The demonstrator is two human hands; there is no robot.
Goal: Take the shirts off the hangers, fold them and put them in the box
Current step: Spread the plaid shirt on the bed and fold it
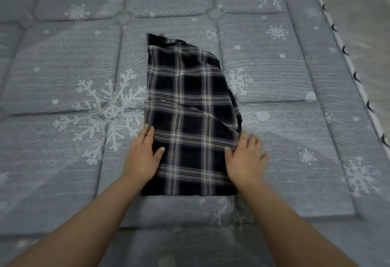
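While both hands press at its near end, the plaid shirt [191, 116] lies flat on the snowflake-print mattress [69, 72], already folded into a long narrow strip running away from the person. Left hand [142, 157] rests at the shirt's near-left edge, fingers straight along the side, thumb lying on the cloth. Right hand [244, 158] sits at the near-right edge, fingers spread and relaxed, partly on the mattress, thumb on the cloth. Neither hand grips anything; the right is slightly blurred.

The shirt's far end is uneven: the far-right corner slopes off, and a fold line crosses the strip about midway. No hanger or box in view.

Judged step: folding the strip crosswise. To do it well, smooth outward from the shirt's centre first, pinch both near corners evenly, then carry them over to the far end so the edges meet squarely. Tuck the sloping far-right corner in, else the bundle will likely come loose on the way to the box.
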